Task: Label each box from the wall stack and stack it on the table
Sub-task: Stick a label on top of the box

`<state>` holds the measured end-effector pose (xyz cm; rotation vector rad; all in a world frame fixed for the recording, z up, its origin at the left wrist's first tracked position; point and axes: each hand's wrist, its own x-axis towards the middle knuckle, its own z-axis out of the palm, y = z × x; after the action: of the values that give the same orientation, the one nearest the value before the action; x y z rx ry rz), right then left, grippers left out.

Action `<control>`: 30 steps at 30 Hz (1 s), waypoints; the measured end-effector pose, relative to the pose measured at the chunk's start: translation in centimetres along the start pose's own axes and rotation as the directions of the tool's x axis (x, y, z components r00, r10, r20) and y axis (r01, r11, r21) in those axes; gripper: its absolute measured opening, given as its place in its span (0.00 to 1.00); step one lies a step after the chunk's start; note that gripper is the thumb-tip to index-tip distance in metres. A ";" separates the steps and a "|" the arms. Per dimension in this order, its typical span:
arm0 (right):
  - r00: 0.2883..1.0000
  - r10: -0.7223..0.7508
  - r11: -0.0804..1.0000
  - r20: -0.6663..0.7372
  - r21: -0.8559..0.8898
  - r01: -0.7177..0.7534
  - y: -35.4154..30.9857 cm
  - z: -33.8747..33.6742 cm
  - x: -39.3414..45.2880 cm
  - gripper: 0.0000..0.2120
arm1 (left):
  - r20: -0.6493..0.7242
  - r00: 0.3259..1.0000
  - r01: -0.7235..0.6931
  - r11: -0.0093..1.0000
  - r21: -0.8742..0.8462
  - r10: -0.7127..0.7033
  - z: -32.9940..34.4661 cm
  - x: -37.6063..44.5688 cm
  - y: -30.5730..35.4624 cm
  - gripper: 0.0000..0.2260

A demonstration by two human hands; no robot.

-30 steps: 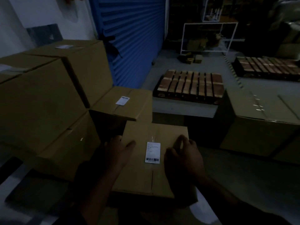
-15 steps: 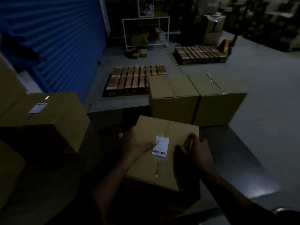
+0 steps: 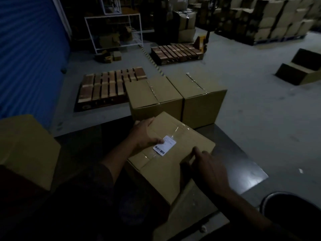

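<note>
The cardboard box [image 3: 173, 171] I carry has a taped seam and a white barcode label [image 3: 164, 145] on its top. It sits tilted over the dark metal table [image 3: 239, 162], just in front of two sealed boxes, one on the left [image 3: 152, 98] and one on the right [image 3: 203, 100], standing side by side at the table's far edge. My left hand [image 3: 145, 134] lies flat on the box top, fingertips touching the label's left edge. My right hand [image 3: 206, 164] grips the box's right top edge, thumb on top and fingers down the side.
Another cardboard box [image 3: 26, 145] from the stack stands at the left. A dark round object [image 3: 291, 207] sits at the lower right by the table's corner. Wooden pallets [image 3: 111, 86] lie on the floor beyond the table, beside a blue shutter [image 3: 26, 49].
I have turned right, away from the wall stack, carrying the labelled box towards the two boxes on the table. My left hand slid across the top to the label.
</note>
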<state>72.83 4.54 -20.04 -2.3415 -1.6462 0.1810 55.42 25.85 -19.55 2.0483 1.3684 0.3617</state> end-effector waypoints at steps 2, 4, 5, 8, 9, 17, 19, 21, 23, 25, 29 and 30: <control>0.995 -0.087 0.995 -0.037 -0.057 0.085 -0.5 -0.7 3.0 0.13 | -0.002 0.999 -0.035 0.994 0.100 0.036 0.2 1.0 0.2 0.55; 0.982 -0.176 0.984 -0.066 -0.009 0.176 -0.9 -0.3 6.3 0.12 | -0.096 0.995 -0.013 0.961 0.275 0.040 1.0 1.0 0.2 0.54; 0.978 -0.199 0.980 -0.055 0.011 0.200 -0.9 0.4 7.8 0.15 | -0.163 0.986 0.021 0.941 0.339 0.037 1.6 0.6 -0.2 0.52; 0.991 -0.124 0.991 -0.057 -0.054 0.121 -1.0 2.9 10.4 0.24 | -0.321 0.947 0.123 0.934 0.336 -0.009 3.7 -2.1 -3.1 0.48; 0.993 -0.093 0.993 -0.069 -0.079 0.087 -0.8 3.5 10.7 0.27 | -0.366 0.931 0.137 0.946 0.295 -0.020 4.4 -3.1 -4.2 0.49; 0.984 0.100 0.987 -0.145 -0.109 -0.116 -0.4 3.6 8.6 0.32 | -0.405 0.897 -0.156 0.984 0.080 0.175 4.7 -2.1 -6.1 0.47; 0.961 0.200 0.971 -0.192 -0.095 -0.221 -0.9 3.8 5.8 0.31 | -0.260 0.928 -0.246 0.963 0.108 0.266 3.8 -0.2 -6.3 0.48; 0.934 0.278 0.947 -0.222 -0.097 -0.305 -1.5 4.1 3.0 0.29 | -0.085 0.953 -0.276 0.949 0.150 0.291 2.9 1.3 -5.7 0.47; 0.923 0.310 0.937 -0.228 -0.090 -0.337 -1.8 4.2 1.8 0.28 | 0.022 0.967 -0.252 0.942 0.223 0.254 2.2 1.8 -4.0 0.46; 0.938 0.253 0.960 -0.237 -0.054 -0.273 -1.4 3.7 2.2 0.25 | 0.046 0.975 -0.221 0.916 0.334 0.219 2.3 1.3 -2.1 0.47; 0.990 -0.029 0.998 -0.138 0.052 0.037 0.3 3.1 4.9 0.22 | 0.022 0.981 -0.185 0.903 0.388 0.192 4.1 -0.8 -0.8 0.55; 0.991 -0.073 0.994 -0.113 0.078 0.082 0.6 3.1 5.6 0.20 | 0.013 0.982 -0.180 0.907 0.381 0.190 4.3 -1.0 -1.0 0.55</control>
<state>74.48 10.07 -22.85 -2.1827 -1.6415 0.1000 56.63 23.67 -23.34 2.5125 1.3426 0.2116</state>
